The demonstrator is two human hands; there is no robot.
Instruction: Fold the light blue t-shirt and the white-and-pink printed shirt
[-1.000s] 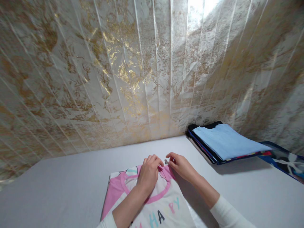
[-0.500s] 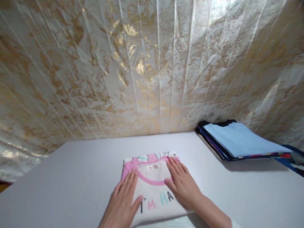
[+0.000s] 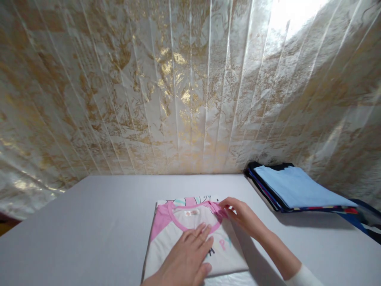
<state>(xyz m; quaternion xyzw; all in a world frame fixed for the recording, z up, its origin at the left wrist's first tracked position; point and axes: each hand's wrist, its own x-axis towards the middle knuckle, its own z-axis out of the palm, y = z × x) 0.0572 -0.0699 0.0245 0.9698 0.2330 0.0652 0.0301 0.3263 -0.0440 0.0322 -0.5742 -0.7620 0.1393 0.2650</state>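
Note:
A folded white T-shirt (image 3: 166, 242) with pink shoulders, a pink collar and coloured letters lies on the white table (image 3: 89, 222) in front of me. My left hand (image 3: 187, 258) rests flat on the shirt's printed front, fingers stretched out and together. My right hand (image 3: 242, 214) is at the shirt's far right corner, its fingertips curled and pinching the pink shoulder edge.
A stack of folded clothes (image 3: 297, 186), light blue on top with dark ones under it, sits at the right back of the table. A shiny gold-and-white pleated curtain (image 3: 178, 87) hangs right behind the table's far edge.
My left hand slid from the shirt's left side onto its middle. My right hand lifted off the front and moved to pinch the right shoulder corner.

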